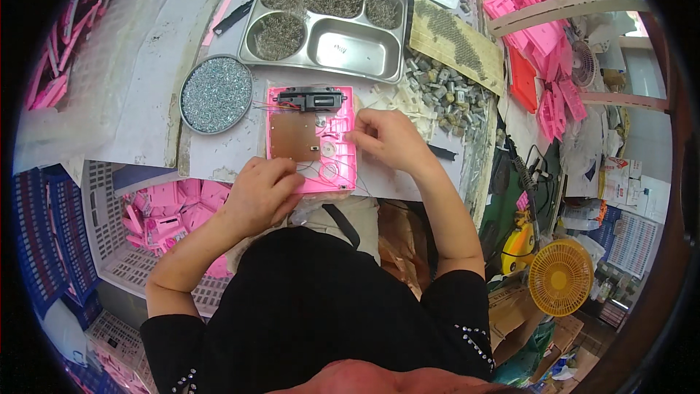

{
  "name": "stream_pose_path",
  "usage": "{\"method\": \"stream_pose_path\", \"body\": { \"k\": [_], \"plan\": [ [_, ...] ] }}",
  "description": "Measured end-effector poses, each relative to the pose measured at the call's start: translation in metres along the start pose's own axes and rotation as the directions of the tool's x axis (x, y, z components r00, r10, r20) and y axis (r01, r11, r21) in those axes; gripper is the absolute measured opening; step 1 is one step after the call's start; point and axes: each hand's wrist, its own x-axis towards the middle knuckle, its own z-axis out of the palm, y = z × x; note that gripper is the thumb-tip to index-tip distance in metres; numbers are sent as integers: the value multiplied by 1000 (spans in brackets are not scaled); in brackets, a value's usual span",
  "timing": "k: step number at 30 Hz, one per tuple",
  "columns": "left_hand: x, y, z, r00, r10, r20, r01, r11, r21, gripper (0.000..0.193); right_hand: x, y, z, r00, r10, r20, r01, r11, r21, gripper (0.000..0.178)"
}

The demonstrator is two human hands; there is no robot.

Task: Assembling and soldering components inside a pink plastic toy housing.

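Note:
A pink plastic housing [348, 174] lies open side up on the worktable in front of me. Inside it are a brown circuit board [293, 137], a black mechanism [312, 100] along the far side, and thin red and pale wires. My left hand [264, 191] grips the housing's near left corner with bent fingers. At the right edge, my right hand [388, 138] is closed, thumb and forefinger pinched together over the housing's inner side. Whatever lies between those fingertips is too small or too hidden to name.
A round dish of small screws [216, 95] stands left of the housing. Beyond it sits a steel compartment tray [355, 54] with heaps of springs. Small metal parts [445, 95] lie loose on the right. A crate [117, 248] of pink parts is at lower left; a yellow fan [560, 278] is at right.

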Motion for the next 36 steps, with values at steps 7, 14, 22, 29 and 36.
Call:
{"method": "stream_pose_path", "body": {
  "k": [7, 14, 22, 29, 36],
  "plan": [
    [12, 18, -12, 992, -66, 104, 55, 993, 105, 42, 9, -1, -2, 996, 5, 85, 1, 998, -67, 33],
    [7, 0, -4, 997, -25, 73, 25, 1000, -5, 41, -56, -16, 23, 983, 178, -34, -166, 962, 217, 51],
    [13, 17, 6, 994, 43, -105, -53, 993, -102, 59, -108, -55, 62, 974, -215, -77, 227, 941, 252, 73],
    [12, 23, 8, 996, 86, -20, -88, 983, -161, 54, -90, -66, 46, 895, -443, 57, 424, 882, 203, 38],
    [-3, 14, 3, 986, 152, -69, -155, 987, -51, 29, -48, -23, 74, 803, -565, -191, 526, 822, -217, 46]
  ]
}}
